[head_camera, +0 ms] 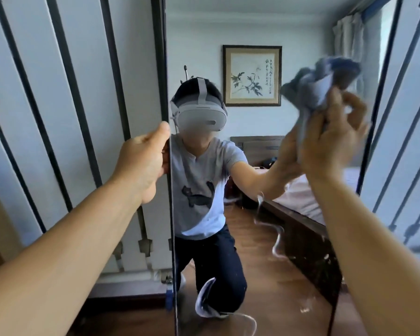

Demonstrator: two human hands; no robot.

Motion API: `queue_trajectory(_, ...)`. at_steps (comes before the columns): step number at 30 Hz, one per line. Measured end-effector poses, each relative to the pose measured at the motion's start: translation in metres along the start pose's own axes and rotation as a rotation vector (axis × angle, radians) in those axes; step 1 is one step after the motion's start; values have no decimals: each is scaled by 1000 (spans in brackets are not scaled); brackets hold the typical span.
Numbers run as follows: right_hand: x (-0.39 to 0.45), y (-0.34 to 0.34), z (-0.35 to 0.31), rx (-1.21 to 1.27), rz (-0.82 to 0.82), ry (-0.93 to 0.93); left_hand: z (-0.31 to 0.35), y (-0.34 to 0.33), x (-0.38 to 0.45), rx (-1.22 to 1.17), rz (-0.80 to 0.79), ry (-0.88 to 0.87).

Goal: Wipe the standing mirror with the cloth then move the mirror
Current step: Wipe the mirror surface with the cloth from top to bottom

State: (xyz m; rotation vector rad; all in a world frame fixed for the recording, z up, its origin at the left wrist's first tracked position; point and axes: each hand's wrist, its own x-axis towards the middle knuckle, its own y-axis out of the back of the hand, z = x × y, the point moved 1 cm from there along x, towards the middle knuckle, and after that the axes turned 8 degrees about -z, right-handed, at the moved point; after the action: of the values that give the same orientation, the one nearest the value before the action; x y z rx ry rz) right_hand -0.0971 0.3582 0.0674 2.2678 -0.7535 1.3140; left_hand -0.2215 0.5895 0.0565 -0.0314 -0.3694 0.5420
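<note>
The tall standing mirror (260, 27) fills the middle of the head view, its thin dark frame running from top to floor. My left hand (144, 161) grips the mirror's left edge at mid height, thumb on top. My right hand (335, 139) holds a crumpled blue-grey cloth (323, 80) pressed against the glass near the upper right edge; hand and cloth are blurred by motion. White smears (277, 241) and specks mark the lower part of the glass. The mirror reflects a kneeling person with a headset.
A white wall with dark vertical bars (66, 105) stands behind the mirror on the left, and similar bars (407, 122) on the right. The reflection shows a bed, a framed picture and a wooden floor.
</note>
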Motion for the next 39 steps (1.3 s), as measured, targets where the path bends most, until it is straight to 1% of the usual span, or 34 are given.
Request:
queue_trajectory(3,-65,-17,-19,-19,-155,326,-4,4,2,-8,15,-14)
queue_trajectory(5,-111,-24,-19,-98,-256,533,-9,6,7,-16,3,-34)
queue_trajectory(7,-134,-25,-12,-134,-308,634,-10,7,10,-20,-4,-49)
queue_trajectory(8,-131,-21,-10,-133,-312,649,-12,7,13,-19,-15,-61)
queue_trajectory(10,-112,-9,-1,-120,-263,597,-12,4,16,-25,-19,-70)
queue_trajectory(11,-99,-3,5,-117,-215,536,-12,4,17,-37,-13,-69)
queue_trajectory(12,-84,4,15,-112,-170,433,-13,3,18,-44,-9,-72)
queue_trajectory(14,-56,17,41,-102,-92,153,-14,2,18,-45,-1,-78)
queue_trajectory(16,-40,28,64,-86,-9,-72,-14,1,17,-51,6,-84)
queue_trajectory(17,-36,30,72,-79,13,-145,-14,0,15,-50,9,-84)
queue_trajectory(19,-36,30,74,-76,38,-202,-14,1,15,-32,1,-86)
queue_trajectory(21,-49,23,66,-61,37,-178,-14,1,13,-9,-13,-93)
queue_trajectory(23,-73,15,53,-52,-9,-100,-14,2,13,-8,-10,-94)
queue_trajectory(26,-121,1,31,-89,-86,104,-18,4,13,1,-14,-106)
queue_trajectory(28,-158,-8,18,-106,-148,289,-24,7,12,32,-46,-130)
queue_trajectory(30,-192,-18,6,-122,-246,431,-29,12,10,46,-62,-116)
queue_trajectory(32,-211,-23,0,-117,-296,499,-35,14,3,33,-103,-84)
queue_trajectory(34,-207,-21,-1,-122,-328,548,-40,15,-6,22,-144,-80)
queue_trajectory(36,-186,-16,1,-135,-298,543,-49,20,-12,57,-174,-69)
queue_trajectory(37,-170,-14,3,-121,-252,468,-54,22,-15,68,-178,-50)
queue_trajectory(39,-133,-9,8,-91,-156,228,-65,24,-21,78,-178,-2)
